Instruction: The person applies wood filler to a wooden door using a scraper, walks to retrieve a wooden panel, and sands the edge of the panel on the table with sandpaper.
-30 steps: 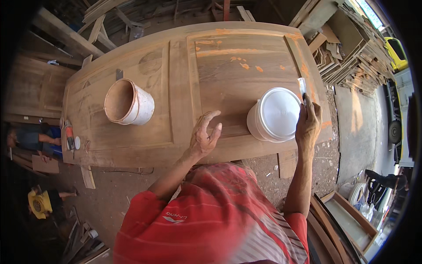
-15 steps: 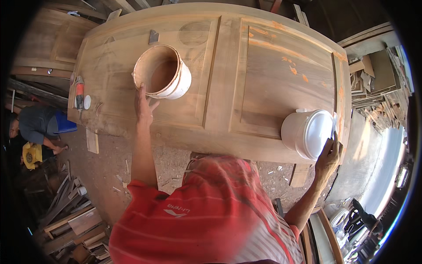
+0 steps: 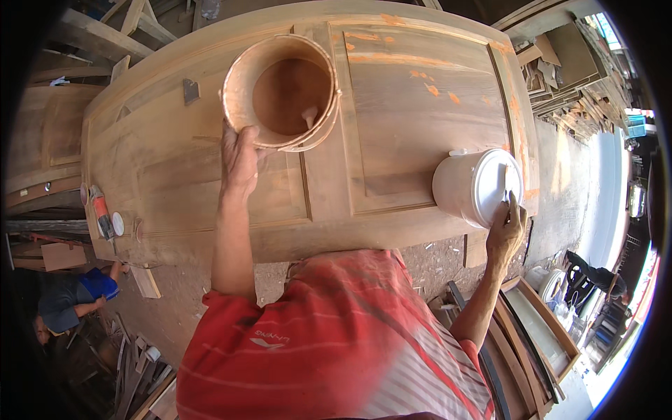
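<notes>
Plainly, the left hand [image 3: 240, 157] reaches up across a large panelled wooden door [image 3: 406, 105] that lies flat, and its grip is closed on the near rim of an open bucket [image 3: 283, 94]. That bucket is smeared inside and out with a brown-orange coating, and a small stick or brush handle [image 3: 309, 114] stands in it against the right wall. It sits on the door's centre rail, toward the far side, tilted so its mouth faces the camera.

Well apart, at the door's right near corner, stands a white bucket with a white lid [image 3: 478, 185]. The right hand [image 3: 505, 227] rests against its near right edge, and its grip pinches a thin flat tool [image 3: 507, 183] that lies over the lid; what kind of blade cannot be told.

Orange smears [image 3: 428, 80] mark the right-hand panel. A small dark scraper [image 3: 190, 91] lies on the door's left part, and a red-and-white tube [image 3: 103, 213] lies at the left near edge. Another person in blue [image 3: 73, 301] crouches on the ground at lower left.
</notes>
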`<state>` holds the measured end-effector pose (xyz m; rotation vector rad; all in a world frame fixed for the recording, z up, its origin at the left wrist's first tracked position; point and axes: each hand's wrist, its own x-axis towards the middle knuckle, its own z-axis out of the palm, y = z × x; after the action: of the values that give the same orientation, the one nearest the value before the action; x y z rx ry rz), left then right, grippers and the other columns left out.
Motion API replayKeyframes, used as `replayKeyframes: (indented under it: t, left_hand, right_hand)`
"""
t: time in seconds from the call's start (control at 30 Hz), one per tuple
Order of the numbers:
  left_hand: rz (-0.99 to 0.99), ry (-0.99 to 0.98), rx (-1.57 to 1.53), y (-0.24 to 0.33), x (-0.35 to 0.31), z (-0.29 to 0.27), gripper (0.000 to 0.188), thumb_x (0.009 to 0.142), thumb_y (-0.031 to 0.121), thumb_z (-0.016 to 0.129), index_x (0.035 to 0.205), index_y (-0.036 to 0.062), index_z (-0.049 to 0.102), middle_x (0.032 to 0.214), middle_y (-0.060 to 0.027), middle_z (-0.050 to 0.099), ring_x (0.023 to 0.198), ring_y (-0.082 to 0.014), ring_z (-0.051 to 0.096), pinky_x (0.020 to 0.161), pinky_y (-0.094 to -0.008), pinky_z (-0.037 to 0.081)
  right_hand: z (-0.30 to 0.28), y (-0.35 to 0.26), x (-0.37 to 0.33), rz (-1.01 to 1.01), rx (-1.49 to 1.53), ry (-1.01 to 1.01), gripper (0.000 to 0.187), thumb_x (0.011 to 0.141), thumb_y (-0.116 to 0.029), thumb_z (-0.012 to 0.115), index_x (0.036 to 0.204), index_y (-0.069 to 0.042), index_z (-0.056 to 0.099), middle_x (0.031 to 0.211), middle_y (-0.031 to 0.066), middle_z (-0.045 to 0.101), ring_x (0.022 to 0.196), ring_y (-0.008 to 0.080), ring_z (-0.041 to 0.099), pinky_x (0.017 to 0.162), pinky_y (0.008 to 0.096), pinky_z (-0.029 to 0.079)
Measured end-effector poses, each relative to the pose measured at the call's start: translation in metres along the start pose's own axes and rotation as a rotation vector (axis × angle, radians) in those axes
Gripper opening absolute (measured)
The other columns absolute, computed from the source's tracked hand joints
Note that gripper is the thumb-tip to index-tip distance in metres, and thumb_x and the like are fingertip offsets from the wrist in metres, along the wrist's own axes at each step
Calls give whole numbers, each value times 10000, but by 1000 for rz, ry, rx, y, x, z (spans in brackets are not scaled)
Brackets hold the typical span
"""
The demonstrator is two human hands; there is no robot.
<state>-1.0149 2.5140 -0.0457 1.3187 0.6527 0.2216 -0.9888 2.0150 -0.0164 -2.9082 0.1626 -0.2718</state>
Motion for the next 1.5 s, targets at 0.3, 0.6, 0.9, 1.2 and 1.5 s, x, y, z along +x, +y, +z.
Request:
replayKeyframes:
  t: [0.3, 0.6, 0.9, 1.2, 1.5]
  left_hand:
    - [105, -272, 62, -64, 133, 192, 638, 876, 114, 506, 1468, -31, 317, 1324, -195, 498, 1219, -284, 520, 1012, -428, 514]
    - [-57, -309, 186, -71, 153, 269, 755, 956, 372, 599, 1505, -26, 267, 1504, -253, 396, 1350, -382, 484, 998, -511, 553]
    - [141, -157, 395, -146, 38, 134, 607, 1051, 361, 574, 1496, -17, 409, 1440, -254, 557, 1302, -325, 593, 1062, -397, 507]
    - [111, 33, 689, -192, -113, 31, 499, 1025, 180, 614, 1468, -1, 471, 1377, -201, 604, 1241, -302, 619, 1038, -399, 510]
    - [250, -17, 1293, -200, -167, -33, 645, 978, 251, 655, 1515, -15, 418, 1508, -268, 463, 1410, -446, 428, 1164, -509, 373]
  right_hand:
    - [9, -2, -6, 79, 25, 48, 353, 1025, -156, 575, 1357, -83, 673, 1124, 160, 669, 1003, 288, 662, 873, 415, 532]
    - [18, -3, -12, 101, 100, 63, 355, 999, -80, 593, 1345, -66, 675, 1149, 175, 657, 1046, 312, 650, 902, 439, 525]
    - [71, 22, 1, -172, 216, 449, 382, 1006, -50, 543, 1372, 11, 634, 1201, 182, 647, 1069, 300, 647, 879, 403, 565]
    - [90, 20, 84, -306, 236, 556, 352, 985, -30, 610, 1326, -70, 686, 1205, 125, 714, 1087, 280, 677, 867, 369, 601]
    - [84, 6, 149, -233, 384, 366, 329, 1028, -241, 588, 1265, -60, 728, 1102, 158, 737, 990, 281, 704, 883, 380, 542]
